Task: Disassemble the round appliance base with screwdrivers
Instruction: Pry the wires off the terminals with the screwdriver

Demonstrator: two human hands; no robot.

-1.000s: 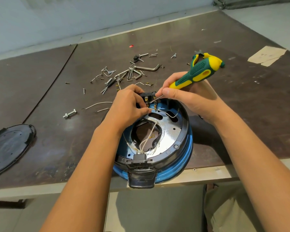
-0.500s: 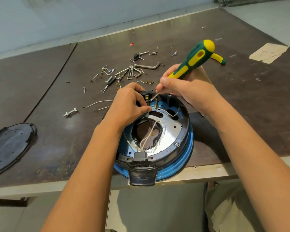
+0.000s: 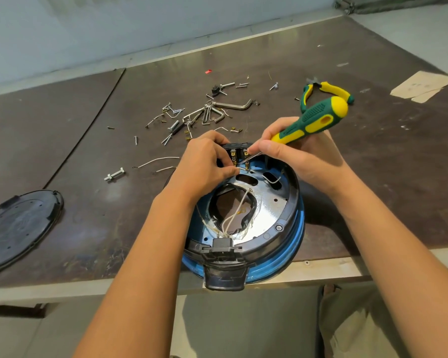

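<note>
**Both hands at the terminals on the far rim of the base**

The round appliance base (image 3: 282, 262), blue-walled with a black rim, sits at the near edge of the table (image 3: 378, 182). Its black tab juts out past that edge. A shiny metal plate shows inside it, with thin wires crossing a dark opening in the middle.

The left hand (image 3: 204, 166) is curled over the far side of the base, thumb and forefinger pinching a white wire (image 3: 243, 168) just beside the brass terminals. The right hand (image 3: 303, 156) grips the screwdriver (image 3: 313, 120) by the lower end of its green and yellow handle. The handle tilts up and away to the right, and the thin shaft reaches down to the terminal block, close to the left hand's fingertips.

A scatter of hex keys (image 3: 233, 105), screws and small metal parts lies past the base towards the middle of the table. Green and yellow pliers (image 3: 326, 90) lie behind the screwdriver handle. A bolt (image 3: 114, 174) and a loose wire (image 3: 157, 161) lie left of the base. A black round cover (image 3: 18, 228) lies flat near the left edge, and a scrap of paper (image 3: 422, 86) sits by the far right corner
</note>
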